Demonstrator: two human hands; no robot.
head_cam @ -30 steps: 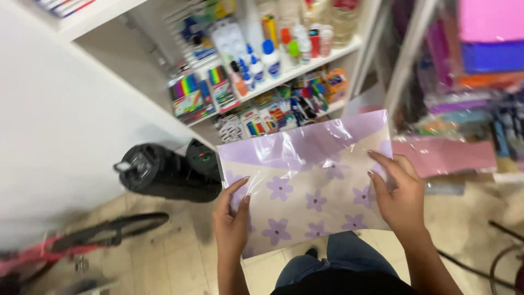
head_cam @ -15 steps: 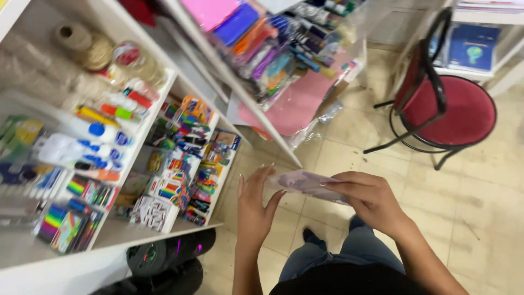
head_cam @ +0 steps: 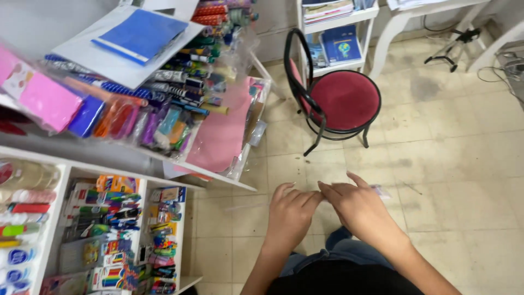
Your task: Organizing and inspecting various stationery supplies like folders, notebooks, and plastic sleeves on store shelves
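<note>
View has swung right since half a second ago — the red chair (head_cam: 345, 101) now sits upper centre instead of upper right, and the shelves fill the left side. The floral sheet that was spread wide a second ago is now almost hidden; only a thin pale sliver of it (head_cam: 380, 190) shows past the right fingers.

Head view:
- Left hand (head_cam: 290, 214) and right hand (head_cam: 355, 207) are together at lower centre, fingertips touching or just beside each other, over the tiled floor (head_cam: 453, 164).
- Right hand: fingers extended and slightly curled, the folded sheet edge pokes out on its far side. Looks pinched under the fingers, but the grip itself is hidden — cannot tell for sure.
- Left hand: fingers curled forward toward the right hand. Cannot tell whether it grips the sheet or only touches it.
- Blue jeans (head_cam: 338, 254) and a dark top are below the hands.
- Left: a white shelf unit (head_cam: 164, 180) packed with markers, pens and crayon boxes; above it a slanted rack with pink and blue folders (head_cam: 139, 35) and a pink sheet in clear wrap (head_cam: 221, 131).
- The chair has a black metal frame and stands well apart from the hands, near a white bookshelf (head_cam: 333, 33).
</note>
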